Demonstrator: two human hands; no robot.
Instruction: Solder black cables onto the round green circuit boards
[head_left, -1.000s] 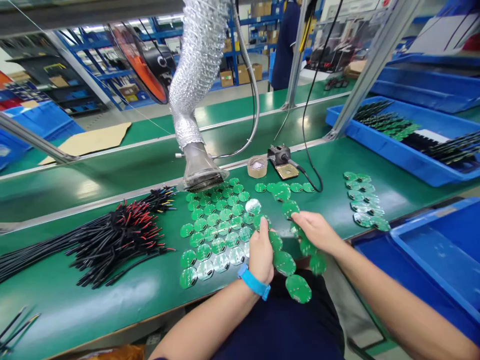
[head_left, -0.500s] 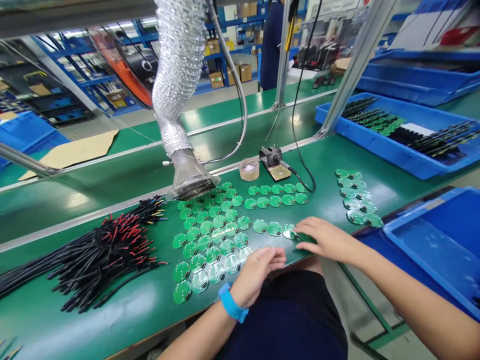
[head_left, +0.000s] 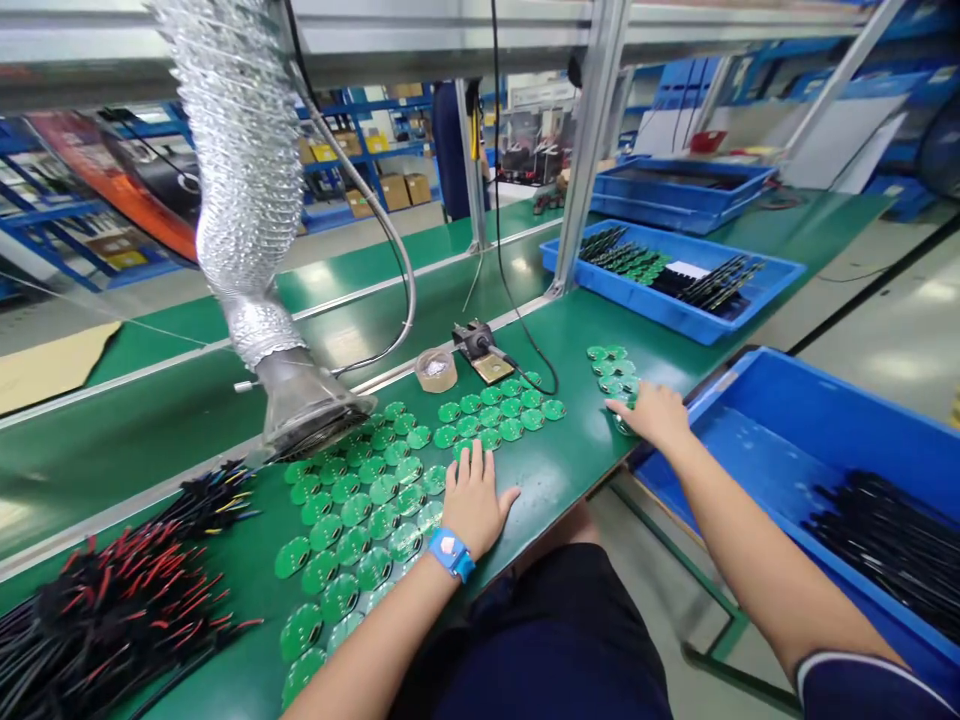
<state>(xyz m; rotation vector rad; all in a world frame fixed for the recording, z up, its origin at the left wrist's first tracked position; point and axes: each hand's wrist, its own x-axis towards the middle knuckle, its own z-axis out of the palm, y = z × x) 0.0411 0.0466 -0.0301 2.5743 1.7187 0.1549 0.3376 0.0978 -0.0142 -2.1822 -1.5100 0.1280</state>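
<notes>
My left hand (head_left: 478, 500), with a blue wristband (head_left: 451, 553), lies flat with fingers spread. Its fingertips touch the near edge of a block of round green circuit boards (head_left: 511, 429). A larger field of the same boards (head_left: 355, 545) stretches to the left, partly hidden by my left forearm. At the right, my right hand (head_left: 660, 415) reaches over a small group of round boards (head_left: 611, 368), thumb apart from the fingers. The thumb lies over the nearest boards; the other fingertips are partly hidden, and I see nothing lifted in them.
Black cables with red wire ends (head_left: 142, 610) lie at the left. Above the boards hangs a foil duct with a clear hood (head_left: 304, 400). A tape roll (head_left: 436, 370) and soldering iron stand (head_left: 480, 350) sit behind. Blue bins (head_left: 705, 320) hold parts; another bin (head_left: 739, 420) stands beside the bench.
My view has turned right. My right hand has moved from the near row to the right-hand group. My left hand now lies at the middle block, where the near row has been pushed up.
</notes>
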